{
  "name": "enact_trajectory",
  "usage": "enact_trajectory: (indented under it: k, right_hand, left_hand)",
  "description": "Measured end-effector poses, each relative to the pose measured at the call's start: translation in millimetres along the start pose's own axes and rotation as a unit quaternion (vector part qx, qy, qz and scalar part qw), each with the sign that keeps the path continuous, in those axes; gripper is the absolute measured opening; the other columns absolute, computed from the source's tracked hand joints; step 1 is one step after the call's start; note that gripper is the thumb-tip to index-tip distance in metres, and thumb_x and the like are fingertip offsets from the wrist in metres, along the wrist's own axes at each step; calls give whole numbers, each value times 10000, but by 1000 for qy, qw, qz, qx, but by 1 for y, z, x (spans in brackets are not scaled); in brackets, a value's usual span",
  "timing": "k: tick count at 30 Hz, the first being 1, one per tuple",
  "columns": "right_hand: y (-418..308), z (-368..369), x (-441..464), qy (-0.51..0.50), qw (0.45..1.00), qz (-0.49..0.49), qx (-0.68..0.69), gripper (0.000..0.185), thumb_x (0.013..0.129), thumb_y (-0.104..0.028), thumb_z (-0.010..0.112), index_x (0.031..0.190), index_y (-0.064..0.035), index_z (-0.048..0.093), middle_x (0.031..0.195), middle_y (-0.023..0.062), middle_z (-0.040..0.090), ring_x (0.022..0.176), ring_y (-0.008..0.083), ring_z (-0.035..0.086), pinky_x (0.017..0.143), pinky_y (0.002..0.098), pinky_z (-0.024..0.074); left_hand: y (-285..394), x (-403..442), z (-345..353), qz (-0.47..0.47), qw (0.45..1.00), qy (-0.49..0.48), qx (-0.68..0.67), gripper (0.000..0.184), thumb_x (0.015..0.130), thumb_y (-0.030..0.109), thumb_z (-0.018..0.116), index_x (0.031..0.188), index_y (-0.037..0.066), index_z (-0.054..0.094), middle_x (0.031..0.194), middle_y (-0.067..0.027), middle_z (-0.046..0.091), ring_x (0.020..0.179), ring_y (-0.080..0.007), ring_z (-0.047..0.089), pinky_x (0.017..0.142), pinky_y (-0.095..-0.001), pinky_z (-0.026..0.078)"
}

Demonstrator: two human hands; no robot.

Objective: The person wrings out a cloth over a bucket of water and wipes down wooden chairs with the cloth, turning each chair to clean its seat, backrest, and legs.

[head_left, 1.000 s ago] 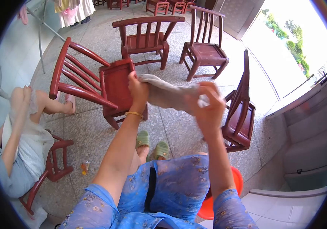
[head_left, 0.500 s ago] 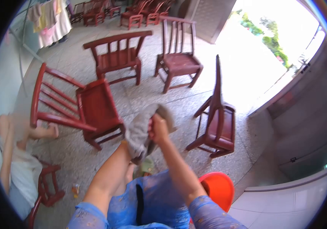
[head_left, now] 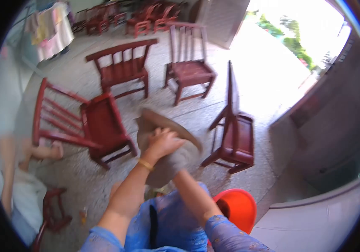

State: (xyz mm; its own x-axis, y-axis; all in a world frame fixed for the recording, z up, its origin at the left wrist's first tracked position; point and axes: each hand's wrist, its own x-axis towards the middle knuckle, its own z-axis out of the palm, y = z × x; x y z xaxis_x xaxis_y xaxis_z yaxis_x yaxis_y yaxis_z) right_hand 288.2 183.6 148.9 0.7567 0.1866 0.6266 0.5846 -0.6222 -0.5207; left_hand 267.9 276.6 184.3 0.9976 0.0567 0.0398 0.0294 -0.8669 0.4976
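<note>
Head view shows me the cloth (head_left: pixel 160 171) directly beneath the left hand (head_left: pixel 163 143), touching its bent fingers, and covering the right hand, though I cannot tell whether either is gripping.

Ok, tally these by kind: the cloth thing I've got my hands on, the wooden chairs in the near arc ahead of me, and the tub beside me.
Grey cloth item: 1
Red-brown chairs: 4
Red-orange tub: 1
Total: 6
</note>
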Motion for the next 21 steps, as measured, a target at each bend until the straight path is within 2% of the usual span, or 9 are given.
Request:
enact_trajectory:
  k: [2,4,5,6,7,13,16,19,21]
  right_hand:
    - [-12,-12,15,-42,988,-135,-67,439,741,-361,682,1062,-84,568,986,124,598,858,268,570,724,429,444]
    - [-42,-18,9,-54,951,-280,-120,550,689,-380,710,1133,-91,564,1052,142,597,922,301,582,769,457,451]
    - [-48,-28,18,-74,966,-249,17,505,626,-337,712,1063,-100,627,979,126,633,902,317,599,792,451,450]
    - [-42,-33,29,-151,945,-281,76,376,654,-315,698,954,-90,671,854,101,654,848,317,620,759,432,469]
    - [-48,-7,28,-107,967,-206,-105,192,723,-259,653,827,-103,696,800,113,659,825,310,634,731,420,489]
    - [-64,-13,71,-295,903,-66,-307,233,831,-240,560,718,-97,705,708,129,683,715,335,681,627,441,517]
    - [-66,-10,76,-378,852,-40,-361,237,834,-253,564,738,-91,708,690,120,684,695,336,685,613,444,518]
    - [-70,-9,76,-369,866,-43,-333,213,834,-240,563,753,-103,705,706,120,684,705,328,684,627,439,521]
    - [-72,-9,75,-362,876,-52,-313,198,833,-232,562,763,-111,703,717,120,684,712,324,683,636,435,522]
  left_hand:
    - [-14,9,-10,69,994,5,-83,485,806,591,617,1053,185,718,1125,-87,646,1098,-314,555,954,-458,426]
    - [-33,5,-26,132,950,103,-265,362,832,322,719,1066,48,691,1190,-134,632,1113,-269,585,978,-349,436]
    - [-43,-3,-40,100,942,136,-290,358,838,257,728,1101,21,672,1188,-151,630,1141,-250,578,994,-331,422]
    - [-63,-5,-52,97,950,165,-247,364,822,233,736,1109,21,663,1155,-145,638,1091,-246,593,964,-328,440]
    - [-82,-10,-69,61,963,188,-183,364,804,224,739,1094,18,663,1116,-143,642,1060,-253,600,945,-341,451]
    - [-244,-52,-226,-4,908,305,288,299,721,199,702,987,65,669,1026,-161,597,1004,-352,580,877,-457,484]
    - [-285,-83,-302,-184,829,255,463,654,754,194,716,1346,71,466,1148,-213,541,1087,-360,525,932,-460,437]
    - [-353,-100,-343,-259,880,191,350,859,742,130,700,1484,124,266,1203,-229,549,1087,-357,556,907,-497,465]
    - [-301,-105,-350,-397,901,158,-73,916,736,27,670,1517,112,200,1187,-192,560,1021,-308,575,844,-451,490]
